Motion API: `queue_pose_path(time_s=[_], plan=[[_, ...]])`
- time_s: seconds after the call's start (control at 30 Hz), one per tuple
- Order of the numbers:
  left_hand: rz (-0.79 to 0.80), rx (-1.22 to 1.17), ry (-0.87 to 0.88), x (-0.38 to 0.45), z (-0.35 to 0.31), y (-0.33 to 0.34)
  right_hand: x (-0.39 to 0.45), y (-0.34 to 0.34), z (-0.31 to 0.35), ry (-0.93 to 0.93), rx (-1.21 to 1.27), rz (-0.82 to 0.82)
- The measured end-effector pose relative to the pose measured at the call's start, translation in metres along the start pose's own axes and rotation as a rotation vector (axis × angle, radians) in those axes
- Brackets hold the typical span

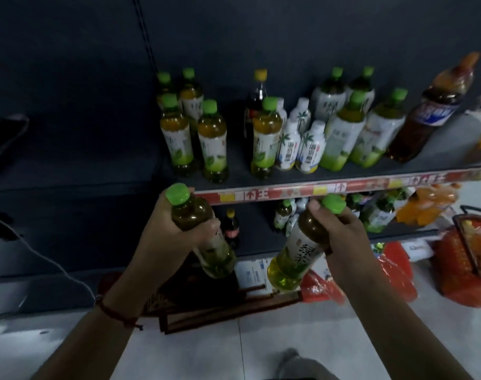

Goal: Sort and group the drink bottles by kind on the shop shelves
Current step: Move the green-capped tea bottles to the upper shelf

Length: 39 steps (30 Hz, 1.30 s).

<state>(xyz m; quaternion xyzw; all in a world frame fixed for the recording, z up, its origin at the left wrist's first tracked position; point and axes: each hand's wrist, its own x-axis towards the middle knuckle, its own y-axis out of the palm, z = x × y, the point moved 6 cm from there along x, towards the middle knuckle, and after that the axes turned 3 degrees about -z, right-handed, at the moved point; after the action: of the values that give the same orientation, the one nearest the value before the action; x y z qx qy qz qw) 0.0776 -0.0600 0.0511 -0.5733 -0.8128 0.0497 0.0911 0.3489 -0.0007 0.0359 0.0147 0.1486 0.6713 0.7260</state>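
My left hand (168, 229) grips a green-capped green tea bottle (212, 256) by its upper body, just below the front edge of the upper shelf (343, 187). My right hand (341, 229) grips a second green tea bottle (294, 256) near its neck, tilted with its base toward the lower left. On the upper shelf stand several small green tea bottles (213, 141), a dark cola bottle (254, 105) with a yellow cap, two white coconut drink bottles (310, 146), several large green tea bottles (343, 133) and a large brown tea bottle (426, 111).
The lower shelf (261, 242) holds a small cola bottle (232, 226), green tea bottles (376, 212) and an orange drink pack (428, 204). On the floor are a red basket (469, 259), red bags (398, 272) and a dark wooden frame (220, 311). A white cable (55, 267) hangs at left.
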Motion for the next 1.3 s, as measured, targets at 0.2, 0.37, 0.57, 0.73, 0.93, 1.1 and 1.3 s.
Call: queue_pose_path(time_s=[0.2, 0.37, 0.57, 0.73, 0.93, 1.1, 1.3], plan=[[-0.052, 0.053, 0.137, 0.060, -0.056, 0.002, 0.031, 0.027, 0.048, -0.064, 0.001, 0.024], [-0.085, 0.063, 0.290, 0.116, -0.116, 0.008, 0.068, 0.049, 0.117, -0.138, 0.065, 0.165], [-0.196, 0.010, 0.471, 0.193, -0.184, -0.007, 0.118, 0.102, 0.206, -0.263, 0.203, 0.341], [-0.128, 0.182, 0.401, 0.279, -0.177, -0.007, 0.154, 0.172, 0.232, -0.450, 0.064, 0.484], [0.312, 0.209, 0.314, 0.336, -0.123, 0.020, 0.195, 0.237, 0.204, -0.482, -0.333, 0.569], [0.471, 0.374, 0.282, 0.354, -0.091, 0.027, 0.225, 0.246, 0.162, -0.472, -0.694, 0.602], [0.577, 0.586, 0.217, 0.374, -0.054, 0.029, 0.230, 0.252, 0.121, -0.405, -1.206, 0.663]])
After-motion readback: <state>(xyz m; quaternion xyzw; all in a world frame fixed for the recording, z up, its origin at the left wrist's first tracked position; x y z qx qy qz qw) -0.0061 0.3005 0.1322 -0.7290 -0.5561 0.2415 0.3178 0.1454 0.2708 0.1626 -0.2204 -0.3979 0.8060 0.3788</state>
